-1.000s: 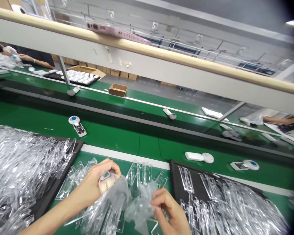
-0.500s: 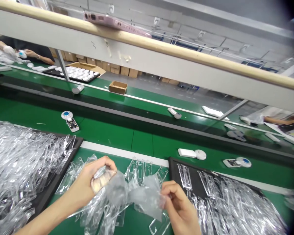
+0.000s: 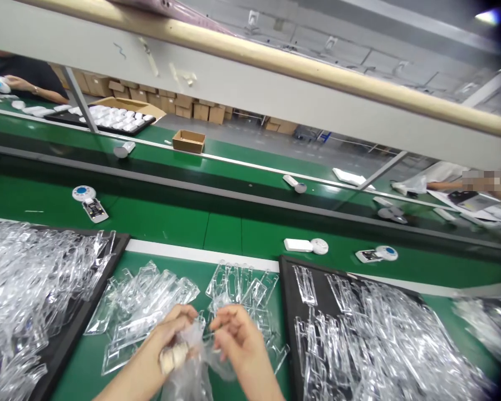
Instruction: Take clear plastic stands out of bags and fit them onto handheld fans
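A thin, cloudy plastic bag (image 3: 187,379) hangs crumpled between my hands, low in the middle of the view. My left hand (image 3: 167,340), with pale wrapping on its fingers, is closed on the bag's left side. My right hand (image 3: 237,340) has curled fingers at the bag's other side, pinching it; motion slightly blurs the fingertips. Clear plastic frames (image 3: 144,301) lie in a loose pile behind my left hand. More clear frames (image 3: 244,284) stand or lean beyond my right hand.
Dark trays heaped with clear plastic parts flank the hands: a left tray (image 3: 87,303) and a right tray (image 3: 290,334). White round-headed devices (image 3: 319,245) lie on the green belt (image 3: 183,223) behind. Across the line, a person's arm (image 3: 42,92) and a small brown box (image 3: 188,142) show.
The bag was stretched between my hands; now it is bunched and hangs lower. My right hand has moved left, close to my left hand. The whole view has shifted slightly.
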{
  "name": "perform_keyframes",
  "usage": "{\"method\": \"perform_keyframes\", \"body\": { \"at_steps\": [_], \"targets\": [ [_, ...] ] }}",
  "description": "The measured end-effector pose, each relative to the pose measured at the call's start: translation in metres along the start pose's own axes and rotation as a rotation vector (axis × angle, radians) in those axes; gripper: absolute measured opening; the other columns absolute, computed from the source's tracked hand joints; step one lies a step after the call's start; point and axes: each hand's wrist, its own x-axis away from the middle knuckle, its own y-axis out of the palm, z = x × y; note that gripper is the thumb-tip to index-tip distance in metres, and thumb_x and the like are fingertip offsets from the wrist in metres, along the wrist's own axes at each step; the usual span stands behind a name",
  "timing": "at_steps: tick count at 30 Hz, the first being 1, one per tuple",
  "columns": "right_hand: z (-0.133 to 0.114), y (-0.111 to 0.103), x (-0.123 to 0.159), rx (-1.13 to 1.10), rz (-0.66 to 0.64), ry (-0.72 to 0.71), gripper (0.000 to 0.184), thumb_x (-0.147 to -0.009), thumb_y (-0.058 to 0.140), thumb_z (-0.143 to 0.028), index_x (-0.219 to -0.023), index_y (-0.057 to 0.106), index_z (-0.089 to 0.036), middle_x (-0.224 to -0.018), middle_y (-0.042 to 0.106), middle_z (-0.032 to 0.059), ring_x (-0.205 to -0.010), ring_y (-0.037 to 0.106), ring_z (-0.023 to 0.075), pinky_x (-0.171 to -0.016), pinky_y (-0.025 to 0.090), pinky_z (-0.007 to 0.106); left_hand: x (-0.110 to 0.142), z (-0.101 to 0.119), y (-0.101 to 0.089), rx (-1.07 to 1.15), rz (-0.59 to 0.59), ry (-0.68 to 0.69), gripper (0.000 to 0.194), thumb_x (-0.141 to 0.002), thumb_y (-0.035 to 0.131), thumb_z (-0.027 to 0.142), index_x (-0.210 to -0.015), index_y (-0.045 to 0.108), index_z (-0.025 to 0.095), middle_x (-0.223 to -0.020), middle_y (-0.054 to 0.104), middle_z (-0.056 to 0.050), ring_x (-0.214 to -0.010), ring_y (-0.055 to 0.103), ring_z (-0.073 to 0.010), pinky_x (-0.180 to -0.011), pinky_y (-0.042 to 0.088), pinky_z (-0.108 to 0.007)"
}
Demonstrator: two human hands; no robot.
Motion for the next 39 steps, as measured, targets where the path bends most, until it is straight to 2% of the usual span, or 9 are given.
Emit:
{"method": "perform_keyframes", "body": {
  "at_steps": [3, 8, 12, 17, 21, 27, 30, 35, 39],
  "targets": [
    [0.020, -0.026, -0.028, 0.530, 0.162, 0.024, 0.024, -0.080, 0.047, -0.021, -0.103, 0.055, -0.019, -0.098, 0.060, 0.0067, -0.071, 0.060, 0.0164, -0.067, 0.046, 0.030, -0.002, -0.008, -0.011, 0.147, 0.132, -0.195, 0.047, -0.068, 0.063, 0.055, -0.101, 0.062, 0.021, -0.106, 0.063, -0.009, -0.100, 0.057, -0.0255, -0.090, 0.045, -0.036],
    [0.048, -0.027, -0.063, 1.025, 0.069, 0.078, 0.023, -0.078, 0.054, -0.013, -0.100, 0.058, -0.017, -0.103, 0.060, 0.0105, -0.075, 0.064, 0.0211, -0.066, 0.042, 0.030, -0.014, -0.001, -0.035, 0.251, 0.360, -0.369, 0.071, -0.056, 0.072, 0.057, -0.114, 0.056, 0.019, -0.095, 0.064, -0.007, -0.093, 0.060, -0.0246, -0.084, 0.047, -0.034],
    [0.047, -0.024, -0.065, 0.985, 0.057, 0.029, 0.017, -0.082, 0.045, -0.010, -0.075, 0.057, -0.019, -0.079, 0.062, 0.0029, -0.068, 0.061, 0.0165, -0.063, 0.039, 0.025, -0.016, 0.008, -0.048, 0.236, 0.348, -0.272, 0.063, -0.062, 0.069, 0.055, -0.113, 0.059, 0.019, -0.091, 0.066, -0.006, -0.090, 0.061, -0.0230, -0.079, 0.048, -0.031],
    [0.018, -0.040, -0.033, 0.793, 0.064, -0.133, 0.015, -0.085, 0.043, -0.020, -0.071, 0.049, -0.022, -0.069, 0.054, -0.0025, -0.058, 0.052, 0.0114, -0.056, 0.038, 0.021, -0.009, 0.012, -0.055, 0.122, 0.366, -0.251, 0.049, -0.065, 0.067, 0.054, -0.097, 0.067, 0.016, -0.092, 0.067, -0.010, -0.086, 0.062, -0.0254, -0.071, 0.050, -0.031],
    [-0.008, -0.045, -0.010, 0.604, 0.119, -0.322, 0.015, -0.087, 0.042, -0.022, -0.073, 0.048, -0.022, -0.068, 0.048, -0.0026, -0.055, 0.046, 0.0106, -0.050, 0.036, 0.021, -0.005, 0.016, -0.048, -0.027, 0.187, -0.138, 0.040, -0.070, 0.062, 0.054, -0.088, 0.070, 0.018, -0.080, 0.068, -0.006, -0.073, 0.061, -0.0220, -0.066, 0.051, -0.029],
    [-0.042, -0.042, 0.001, 0.568, 0.127, -0.481, 0.014, -0.087, 0.042, -0.015, -0.077, 0.048, -0.022, -0.080, 0.054, 0.0012, -0.059, 0.048, 0.0103, -0.055, 0.038, 0.023, 0.007, 0.028, -0.030, -0.119, 0.057, -0.034, 0.050, -0.080, 0.052, 0.049, -0.127, 0.051, 0.032, -0.128, 0.055, -0.004, -0.115, 0.050, -0.0277, -0.096, 0.041, -0.039],
    [-0.048, -0.031, 0.010, 0.577, 0.008, -0.530, 0.015, -0.081, 0.044, -0.009, -0.080, 0.051, -0.022, -0.090, 0.059, 0.0036, -0.072, 0.056, 0.0126, -0.062, 0.042, 0.023, 0.015, 0.023, -0.026, -0.102, -0.031, -0.049, 0.065, -0.080, 0.052, 0.048, -0.140, 0.030, 0.034, -0.117, 0.061, -0.005, -0.105, 0.057, -0.0239, -0.095, 0.043, -0.040],
    [-0.035, 0.000, 0.008, 0.378, -0.369, -0.366, 0.012, -0.074, 0.050, -0.011, -0.073, 0.055, -0.022, -0.075, 0.064, -0.0021, -0.066, 0.059, 0.0113, -0.062, 0.045, 0.020, 0.034, -0.005, -0.023, -0.195, -0.057, -0.085, 0.042, -0.074, 0.058, 0.050, -0.110, 0.062, 0.028, -0.100, 0.065, -0.004, -0.094, 0.059, -0.0221, -0.088, 0.047, -0.031],
    [-0.010, 0.022, -0.039, 0.541, -0.253, -0.006, 0.016, -0.088, 0.042, -0.025, -0.088, 0.058, -0.021, -0.079, 0.065, -0.0011, -0.066, 0.062, 0.0119, -0.066, 0.046, 0.023, 0.048, -0.021, -0.029, -0.262, 0.044, -0.142, 0.036, -0.072, 0.059, 0.049, -0.094, 0.067, 0.022, -0.092, 0.068, -0.005, -0.089, 0.060, -0.0216, -0.084, 0.047, -0.028]
  ]
}}
